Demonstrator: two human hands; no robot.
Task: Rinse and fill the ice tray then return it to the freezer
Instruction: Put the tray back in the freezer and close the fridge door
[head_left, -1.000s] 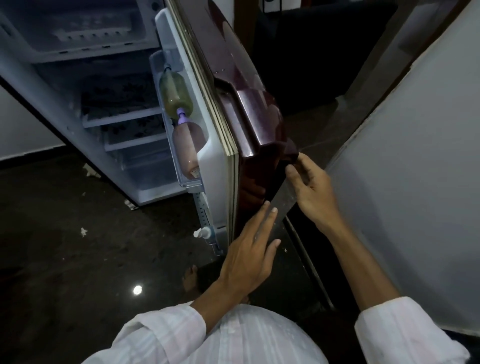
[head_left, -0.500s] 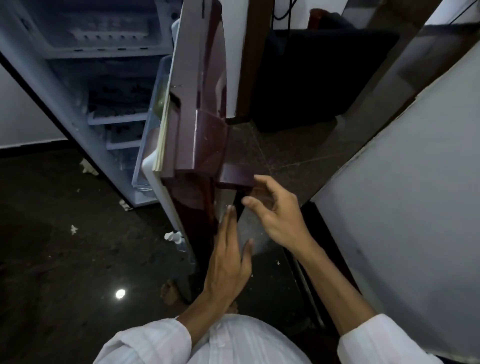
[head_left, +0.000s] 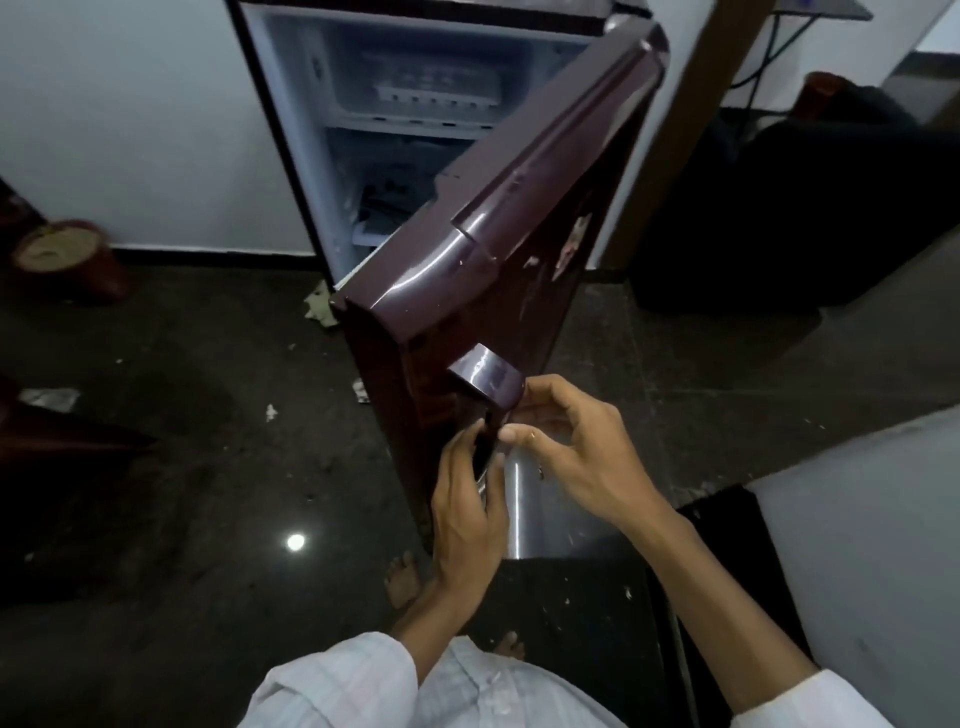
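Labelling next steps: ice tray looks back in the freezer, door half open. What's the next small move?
Probably push the fridge door shut. The ice tray already sits in the freezer compartment, the door stands ajar, the left hand grips its free edge and the right hand is at the handle.

white ice tray (head_left: 441, 96) lies flat, long side across, on the floor of the freezer compartment (head_left: 540, 57) at the top of the fridge (head_left: 306, 156). its cells are too blurry to tell if filled. the maroon door (head_left: 519, 234) stands partway open, freezer compartment exposed.
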